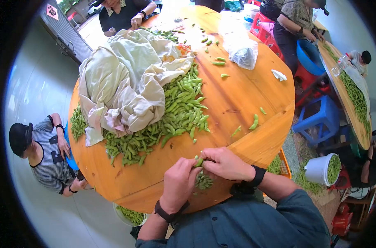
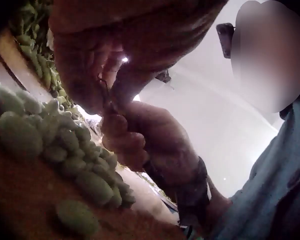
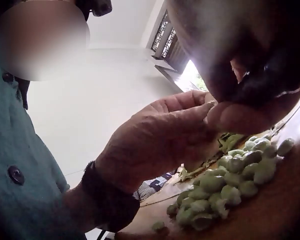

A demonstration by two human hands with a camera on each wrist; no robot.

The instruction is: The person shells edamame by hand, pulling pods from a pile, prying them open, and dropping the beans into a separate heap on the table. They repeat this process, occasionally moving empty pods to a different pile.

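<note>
One green pod (image 1: 199, 162) is pinched by the left hand (image 1: 178, 181) and right hand (image 1: 229, 166) at the tabletop's (image 1: 254, 91) six o'clock, near shelled beans (image 1: 203, 181), with heaped pods (image 1: 182, 105) toward eleven.

Bean pod (image 1: 199, 162), one: green, slender, tilted, held in the air between the curled fingers of the left hand (image 1: 178, 180) and right hand (image 1: 228, 164); partly hidden by them, a small paler spot showing at its upper end. Shelled beans (image 1: 204, 182), one heap: pale green, plump, oval, out of their pods, piled loosely on the wooden bench (image 1: 155, 184) just below the hands; single beans lie apart, near the heap's edge.
</note>
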